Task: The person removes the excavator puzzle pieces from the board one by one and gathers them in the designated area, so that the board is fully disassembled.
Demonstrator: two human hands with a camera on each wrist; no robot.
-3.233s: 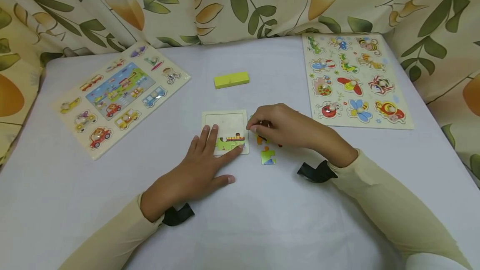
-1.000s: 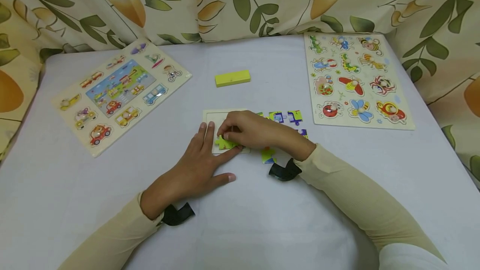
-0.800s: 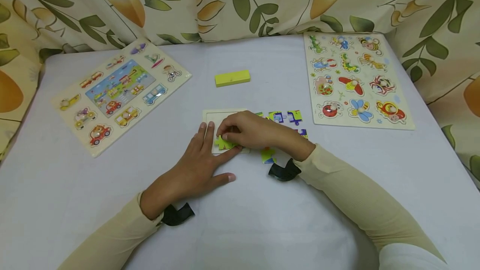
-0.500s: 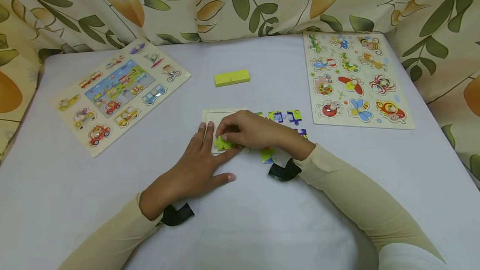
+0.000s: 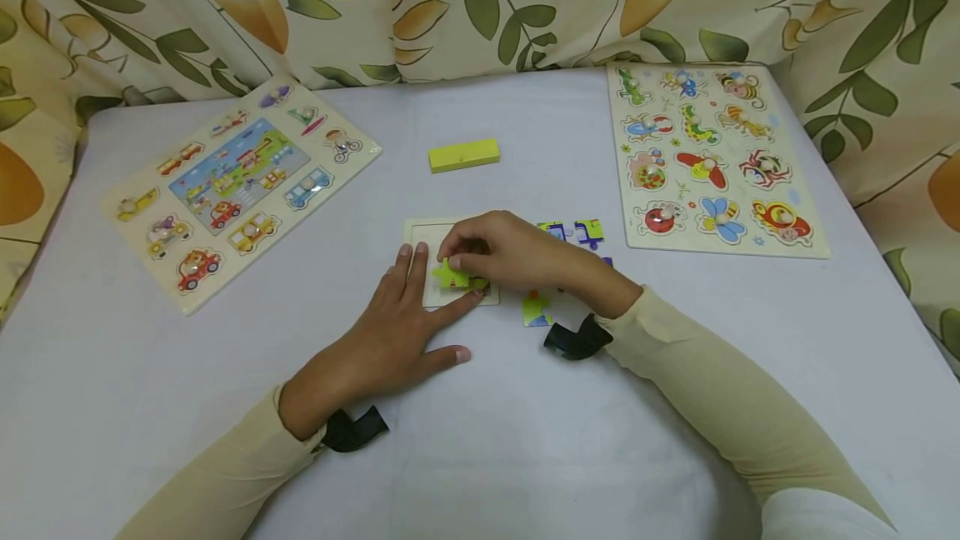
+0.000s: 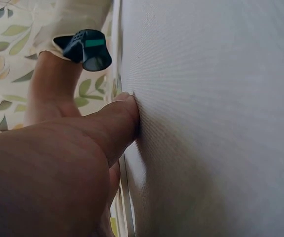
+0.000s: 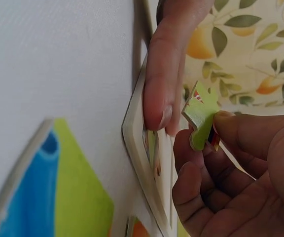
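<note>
My right hand (image 5: 510, 252) pinches a green jigsaw piece (image 7: 202, 116) between thumb and fingers, tilted above the square puzzle frame (image 5: 418, 232). The right wrist view shows the piece clear of the frame, with a small red-striped patch on it. My left hand (image 5: 393, 336) lies flat with spread fingers, its fingertips on the frame's left side and lower edge. In the left wrist view the left thumb (image 6: 122, 116) touches the white cloth. Some pieces inside the frame are partly hidden by both hands.
Loose jigsaw pieces (image 5: 589, 232) lie right of the frame, with another green piece (image 5: 536, 311) nearer me. A yellow block (image 5: 464, 157) sits behind the frame. A vehicle puzzle board (image 5: 315, 148) lies at the back left, an insect puzzle board (image 5: 720, 165) at the back right.
My right hand came from the loose pieces onto the frame, stayed low there, and has now risen slightly with the green jigsaw piece tilted in its fingers. The left hand has kept its place.
</note>
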